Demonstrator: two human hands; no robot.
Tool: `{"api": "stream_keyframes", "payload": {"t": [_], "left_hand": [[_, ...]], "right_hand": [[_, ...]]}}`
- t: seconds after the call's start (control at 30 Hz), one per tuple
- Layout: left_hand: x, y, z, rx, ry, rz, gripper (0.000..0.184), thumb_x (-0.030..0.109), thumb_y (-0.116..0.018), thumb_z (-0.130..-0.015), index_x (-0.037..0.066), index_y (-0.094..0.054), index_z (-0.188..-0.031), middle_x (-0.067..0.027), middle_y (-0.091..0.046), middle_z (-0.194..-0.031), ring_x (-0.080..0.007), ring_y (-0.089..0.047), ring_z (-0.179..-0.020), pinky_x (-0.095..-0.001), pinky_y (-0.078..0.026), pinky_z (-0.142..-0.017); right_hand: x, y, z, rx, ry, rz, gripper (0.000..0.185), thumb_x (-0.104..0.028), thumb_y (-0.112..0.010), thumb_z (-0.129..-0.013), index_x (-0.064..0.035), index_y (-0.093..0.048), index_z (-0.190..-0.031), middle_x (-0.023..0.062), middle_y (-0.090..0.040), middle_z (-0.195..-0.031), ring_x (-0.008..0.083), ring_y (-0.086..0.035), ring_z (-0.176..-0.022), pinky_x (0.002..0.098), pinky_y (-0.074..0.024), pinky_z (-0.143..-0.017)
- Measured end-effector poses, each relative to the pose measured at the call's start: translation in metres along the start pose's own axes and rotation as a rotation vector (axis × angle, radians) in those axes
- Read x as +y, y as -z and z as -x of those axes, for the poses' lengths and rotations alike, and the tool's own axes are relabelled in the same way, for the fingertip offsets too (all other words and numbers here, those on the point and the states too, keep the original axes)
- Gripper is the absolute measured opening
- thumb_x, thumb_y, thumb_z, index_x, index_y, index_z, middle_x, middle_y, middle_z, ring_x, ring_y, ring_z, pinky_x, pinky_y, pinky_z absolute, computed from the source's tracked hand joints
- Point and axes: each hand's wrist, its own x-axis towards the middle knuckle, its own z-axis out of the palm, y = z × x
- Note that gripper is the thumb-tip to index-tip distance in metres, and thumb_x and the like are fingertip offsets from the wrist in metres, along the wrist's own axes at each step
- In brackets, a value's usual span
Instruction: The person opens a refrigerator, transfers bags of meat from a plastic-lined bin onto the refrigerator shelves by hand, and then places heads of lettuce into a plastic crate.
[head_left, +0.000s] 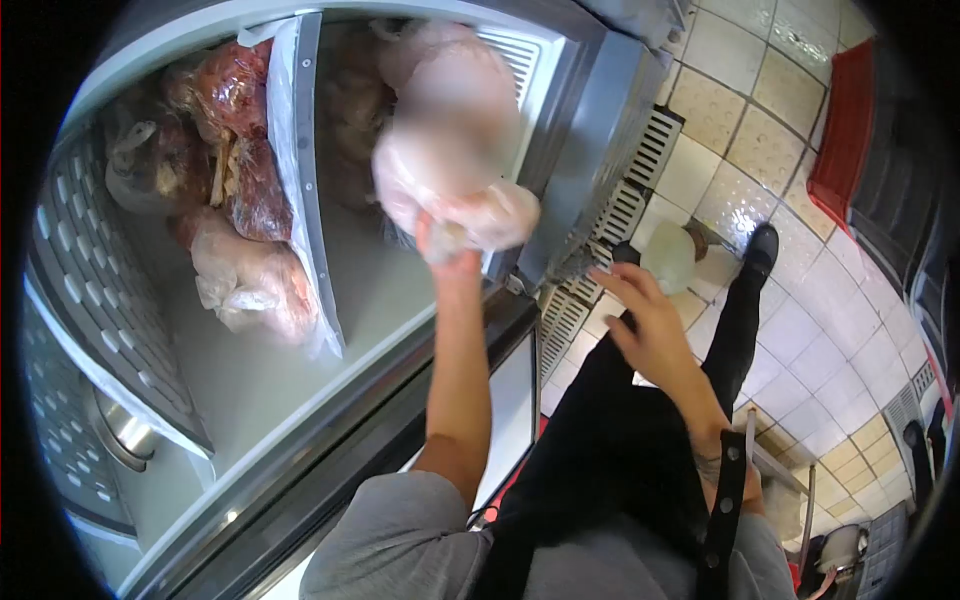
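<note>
My left hand reaches into a deep, cold-looking chest and is closed around the gathered end of a clear plastic bag of pale pink meat. Part of the bag is blurred, so the cut of meat cannot be made out. My right hand hangs over the floor in front of my legs, its fingers spread and nothing in it. Left of a white-edged divider lie a dark red wrapped piece of meat and a paler bagged piece.
A perforated curved panel and a metal pot are at the chest's left. Beyond its grey rim runs a floor drain grate. A pale, rounded translucent object is by my feet. Wet tiles and a red crate lie right.
</note>
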Motion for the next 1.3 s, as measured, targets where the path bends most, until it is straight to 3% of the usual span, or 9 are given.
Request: {"api": "stream_keyframes", "payload": {"t": [0.07, 0.13, 0.27, 0.6, 0.8, 1.03, 1.1, 1.17, 1.3], "left_hand": [[0.048, 0.026, -0.062, -0.087, -0.161, -0.225, 0.041, 0.025, -0.047, -0.092, 0.003, -0.047, -0.126, -0.0154, -0.052, -0.125, -0.0282, -0.056, -0.11, -0.045, -0.049, -0.093], [0.086, 0.015, -0.131, 0.244, -0.254, -0.308, 0.04, 0.024, -0.044, -0.096, 0.001, -0.044, -0.129, -0.018, -0.05, -0.127, -0.0291, -0.05, -0.118, -0.0465, -0.042, -0.101], [0.15, 0.039, -0.259, -0.047, -0.536, -0.695, 0.042, 0.025, -0.043, -0.097, -0.001, -0.043, -0.13, -0.0181, -0.045, -0.131, -0.0283, -0.045, -0.122, -0.0458, -0.039, -0.104], [0.122, 0.019, -0.344, 0.322, -0.663, -1.78, 0.051, 0.033, -0.045, -0.095, 0.003, -0.035, -0.136, -0.0219, -0.04, -0.135, -0.0352, -0.041, -0.124, -0.05, -0.037, -0.102], [0.096, 0.014, -0.309, 0.319, -0.673, -2.362, 0.058, 0.037, -0.046, -0.094, 0.006, -0.031, -0.141, -0.0242, -0.037, -0.137, -0.0394, -0.038, -0.125, -0.0525, -0.036, -0.1], [0.051, 0.054, -0.151, 0.388, -1.071, -2.286, 0.066, 0.042, -0.047, -0.093, 0.009, -0.026, -0.145, -0.0269, -0.033, -0.139, -0.0442, -0.035, -0.127, -0.0555, -0.035, -0.099], [0.03, -0.056, -0.048, 0.489, -0.51, -2.269, 0.07, 0.053, -0.046, -0.089, 0.027, -0.019, -0.148, -0.0247, -0.02, -0.149, -0.044, -0.028, -0.133, -0.0695, -0.026, -0.096], [0.028, -0.051, -0.004, 0.517, -0.244, -2.489, 0.071, 0.055, -0.049, -0.087, 0.031, -0.02, -0.147, -0.0205, -0.014, -0.151, -0.0423, -0.019, -0.137, -0.0742, -0.024, -0.093], [0.037, -0.07, 0.06, 0.558, -0.019, -2.451, 0.076, 0.049, -0.057, -0.083, 0.033, -0.02, -0.147, -0.0118, -0.008, -0.154, -0.0406, -0.013, -0.139, -0.0781, -0.021, -0.092]], "right_hand": [[0.028, 0.017, 0.004, 0.02, -0.008, 0.15, 0.049, 0.004, -0.063, -0.074, -0.0094, -0.058, -0.12, 0.0162, -0.051, -0.121, 0.0334, -0.056, -0.104, 0.0367, -0.0463, -0.088], [0.043, 0.039, 0.008, 0.054, -0.124, 0.161, 0.047, 0.002, -0.065, -0.074, -0.0084, -0.058, -0.119, 0.0164, -0.054, -0.115, 0.034, -0.057, -0.103, 0.0353, -0.0472, -0.085], [0.092, 0.075, 0.023, 0.121, -0.329, 0.172, 0.045, 0.007, -0.061, -0.075, -0.0065, -0.058, -0.118, 0.0101, -0.055, -0.118, 0.0228, -0.057, -0.103, 0.0302, -0.0504, -0.076], [0.118, 0.067, 0.038, 0.205, -0.507, 0.123, 0.036, 0.003, -0.057, -0.081, -0.0057, -0.058, -0.116, 0.0075, -0.059, -0.108, 0.0194, -0.056, -0.102, 0.03, -0.0497, -0.077], [-0.011, 0.107, 0.043, 0.328, -0.232, 0.226, 0.033, 0.006, -0.06, -0.077, -0.0028, -0.061, -0.109, 0.0133, -0.057, -0.113, 0.0252, -0.058, -0.097, 0.0307, -0.0497, -0.078], [-0.234, 0.275, 0.165, 1.203, 0.226, 0.432, 0.011, -0.003, -0.057, -0.085, -0.0013, -0.062, -0.095, 0.0115, -0.059, -0.104, 0.016, -0.056, -0.097, 0.0261, -0.0465, -0.073], [-0.27, 0.335, 0.177, 1.258, 0.204, 0.56, 0.012, -0.004, -0.057, -0.086, -0.0012, -0.062, -0.096, 0.009, -0.059, -0.103, 0.0145, -0.057, -0.095, 0.0254, -0.0469, -0.072], [-0.276, 0.416, 0.166, 1.164, 0.225, 0.735, 0.016, -0.004, -0.056, -0.085, 0.0004, -0.063, -0.099, 0.0078, -0.062, -0.104, 0.0159, -0.061, -0.091, 0.028, -0.0493, -0.074], [-0.225, 0.573, 0.091, 0.976, 0.054, 0.911, 0.034, -0.002, -0.051, -0.074, 0.0009, -0.064, -0.105, 0.0216, -0.066, -0.1, 0.0358, -0.062, -0.096, 0.0391, -0.0483, -0.086]]}}
